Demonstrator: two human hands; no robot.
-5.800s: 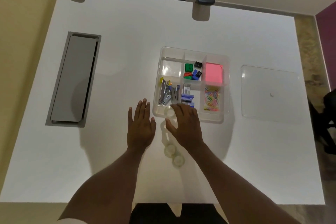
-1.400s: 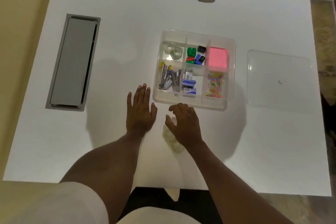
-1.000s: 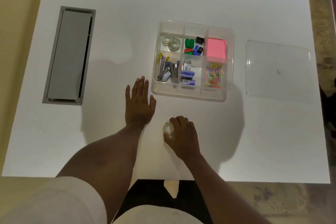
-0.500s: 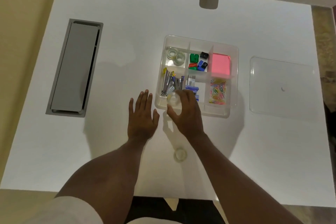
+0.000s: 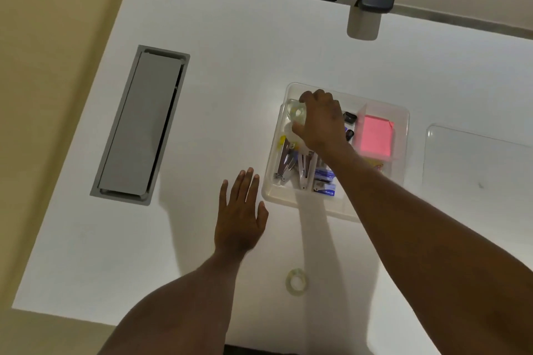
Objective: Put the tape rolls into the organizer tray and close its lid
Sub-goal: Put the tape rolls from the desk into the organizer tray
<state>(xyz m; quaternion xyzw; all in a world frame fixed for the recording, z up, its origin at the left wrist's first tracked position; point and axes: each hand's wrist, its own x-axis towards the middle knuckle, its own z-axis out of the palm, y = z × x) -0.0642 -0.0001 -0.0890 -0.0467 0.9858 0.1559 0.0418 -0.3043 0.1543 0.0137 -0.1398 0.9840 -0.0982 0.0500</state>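
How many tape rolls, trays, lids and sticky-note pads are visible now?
Tape rolls: 2, one loose on the desk, one in the right hand
Organizer tray: 1
Clear lid: 1
Pink sticky-note pad: 1
Total: 5

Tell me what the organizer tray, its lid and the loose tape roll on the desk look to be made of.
Organizer tray: clear, slightly frosted plastic; the contents show through its walls.
Lid: likely the same clear plastic; the desk shows through, edges catch light.
Tape roll: glossy translucent tape, apparently; its core material is unclear.

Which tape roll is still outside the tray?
The tape roll lying flat on the table near the front edge, alone. The other visible one is under the right hand, over the tray's far-left compartment.
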